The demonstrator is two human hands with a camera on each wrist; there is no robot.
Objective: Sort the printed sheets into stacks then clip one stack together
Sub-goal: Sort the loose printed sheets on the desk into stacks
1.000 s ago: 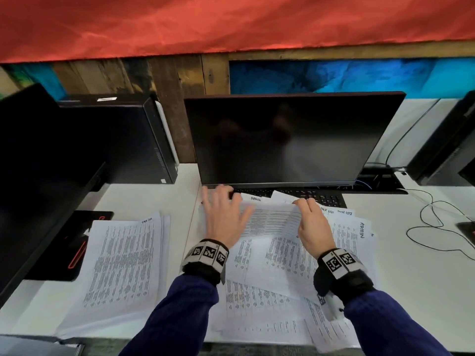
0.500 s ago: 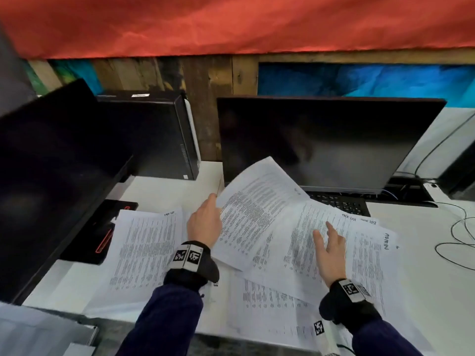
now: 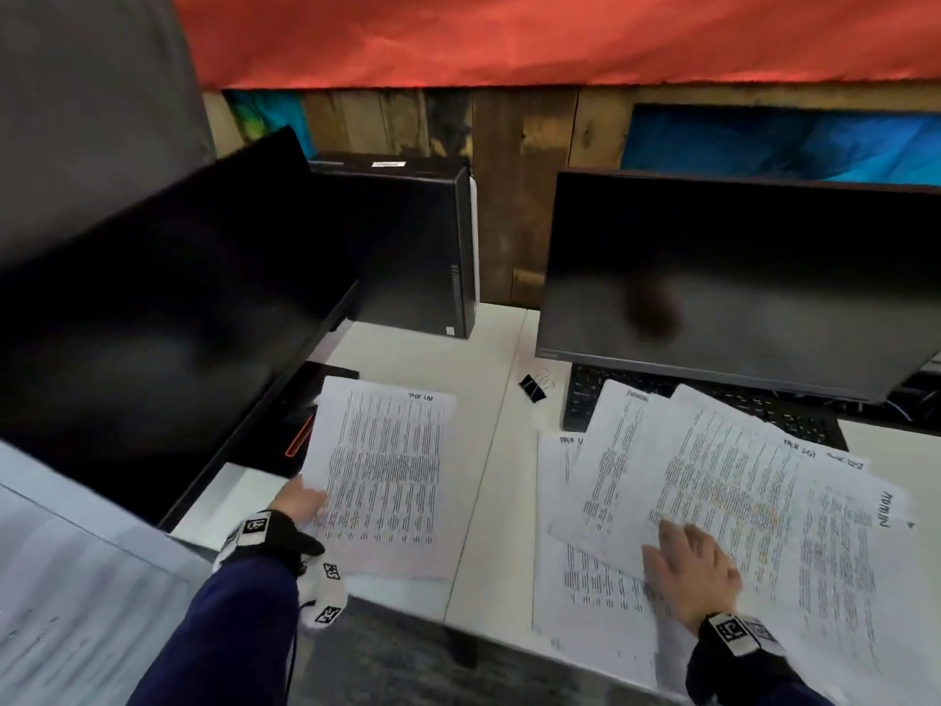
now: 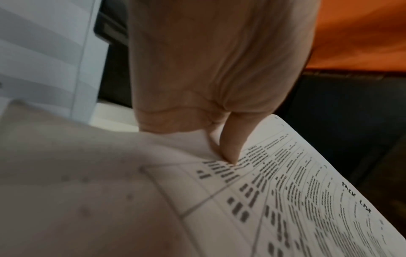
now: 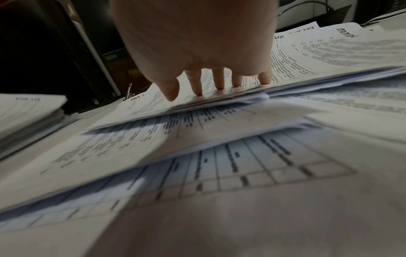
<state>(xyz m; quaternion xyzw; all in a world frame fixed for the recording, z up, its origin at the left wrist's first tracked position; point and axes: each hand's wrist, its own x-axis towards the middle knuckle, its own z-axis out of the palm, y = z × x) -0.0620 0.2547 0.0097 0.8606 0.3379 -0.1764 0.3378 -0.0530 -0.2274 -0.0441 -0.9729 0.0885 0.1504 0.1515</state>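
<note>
A: The left hand [image 3: 300, 501] pinches the near-left edge of a white printed sheet [image 3: 387, 476] atop the left stack; its long axis runs toward twelve o'clock.
B: The wrist view shows the thumb [image 4: 230, 149] on top.
A: At three o'clock, the right hand [image 3: 690, 568] lies flat, fingers spread, on fanned loose sheets [image 3: 738, 481].
B: Beyond, at one o'clock, a black binder clip [image 3: 533, 388].
</note>
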